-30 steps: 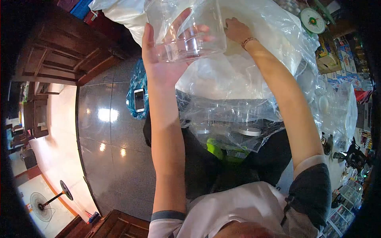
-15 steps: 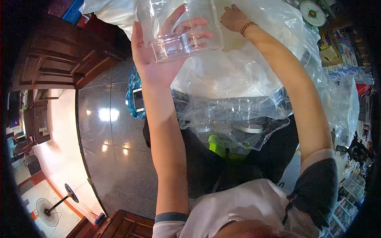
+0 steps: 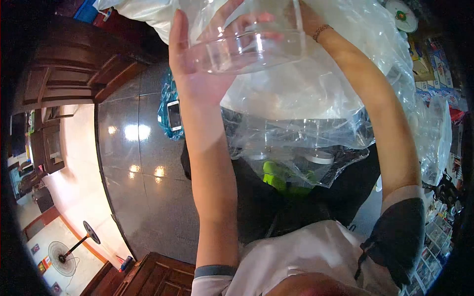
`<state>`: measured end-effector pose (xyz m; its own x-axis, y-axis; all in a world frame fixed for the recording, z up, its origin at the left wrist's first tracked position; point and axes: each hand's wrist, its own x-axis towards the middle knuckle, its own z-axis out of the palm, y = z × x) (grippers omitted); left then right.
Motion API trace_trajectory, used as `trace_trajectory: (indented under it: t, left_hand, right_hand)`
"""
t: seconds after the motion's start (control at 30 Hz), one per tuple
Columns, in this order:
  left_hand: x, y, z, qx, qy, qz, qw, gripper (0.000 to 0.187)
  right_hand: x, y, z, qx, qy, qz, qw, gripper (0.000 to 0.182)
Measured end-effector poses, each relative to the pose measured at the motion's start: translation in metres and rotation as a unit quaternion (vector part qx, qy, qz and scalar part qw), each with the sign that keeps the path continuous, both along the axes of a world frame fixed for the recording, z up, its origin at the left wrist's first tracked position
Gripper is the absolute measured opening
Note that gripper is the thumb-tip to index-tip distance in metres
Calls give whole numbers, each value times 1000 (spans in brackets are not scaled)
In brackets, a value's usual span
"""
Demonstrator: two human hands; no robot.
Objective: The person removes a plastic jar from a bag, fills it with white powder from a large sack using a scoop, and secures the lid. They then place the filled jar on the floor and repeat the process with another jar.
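Observation:
A large clear plastic jar (image 3: 247, 61) fills the top middle of the view, cut off by the upper edge. My left hand (image 3: 203, 81) holds it, thumb up the left side and fingers spread around it, showing through the clear wall. Just right of the jar is my right hand (image 3: 308, 20), with a bracelet (image 3: 323, 32) at the wrist; its fingers are mostly hidden at the jar's edge. Beneath both arms spreads a big clear plastic bag (image 3: 296, 98) with white material in it. A round white lid (image 3: 320, 157) shows through its near end.
On the dark tiled floor (image 3: 143, 197) at left lies a phone (image 3: 174, 116) on a blue plastic bag (image 3: 165, 106). Green cloth or footwear (image 3: 274, 175) is between my legs. A dial scale (image 3: 401, 16) and packed goods (image 3: 437, 64) line the right. Fans (image 3: 62, 257) stand far lower left.
My right hand has moved right up to the jar, its fingers now largely hidden. The jar in my left hand has come slightly up and right, and looks larger. The view has shifted a little.

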<state>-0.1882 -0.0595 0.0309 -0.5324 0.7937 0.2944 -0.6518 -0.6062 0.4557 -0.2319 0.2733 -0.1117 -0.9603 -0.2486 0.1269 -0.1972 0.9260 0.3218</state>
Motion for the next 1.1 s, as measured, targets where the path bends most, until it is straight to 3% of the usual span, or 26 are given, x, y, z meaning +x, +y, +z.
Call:
trace_trajectory:
  t: [0.03, 0.1, 0.17, 0.3, 0.4, 0.47, 0.53, 0.6, 0.8, 0.87, 0.9, 0.93, 0.97, 1.03, 1.1]
  left_hand:
    - [11, 5, 9, 73, -25, 13, 997, 96]
    - [-6, 9, -14, 98, -4, -27, 995, 91]
    - [2, 8, -6, 35, 32, 11, 999, 98]
    - [-1, 3, -5, 36, 28, -48, 998, 103]
    - [-1, -10, -12, -87, 20, 69, 994, 97]
    - [11, -9, 12, -179, 123, 105, 970, 97]
    - [15, 1, 16, -158, 147, 100, 971, 92]
    - [6, 11, 3, -41, 98, 61, 993, 83]
    - [10, -7, -3, -159, 73, 131, 976, 100]
    - [-6, 0, -12, 34, 60, -59, 996, 98]
    - [-11, 3, -16, 131, 52, -155, 978, 97]
    - [-8, 6, -14, 119, 33, -109, 986, 103]
    - [-1, 10, -11, 106, 14, -63, 992, 109]
    - [3, 10, -7, 73, 10, 4, 997, 118]
    - [1, 6, -7, 32, 36, 49, 998, 124]
  right_hand:
    - [2, -1, -6, -4, -14, -4, 1000, 28]
    - [5, -2, -16, -16, -37, -8, 999, 26]
    - [10, -5, -24, -37, -61, -13, 997, 25]
    - [22, -16, -31, -78, -102, -25, 991, 23]
    - [26, -22, -35, -111, -120, -37, 986, 22]
    - [28, -22, -42, -134, -129, -43, 982, 22]
    - [31, -23, -46, -153, -142, -55, 976, 21]
    - [34, -27, -49, -181, -150, -61, 970, 20]
    - [49, -40, -38, -359, -155, -88, 916, 20]
    - [54, -42, -35, -483, -144, -91, 859, 20]
    - [57, -42, -35, -558, -140, -94, 813, 20]
    - [60, -39, -39, -643, -133, -94, 749, 20]
    - [71, -46, -21, -758, -153, -130, 621, 16]
    - [87, -38, -27, -815, -98, -128, 557, 13]
    - [100, -40, -13, -888, -44, -142, 435, 14]
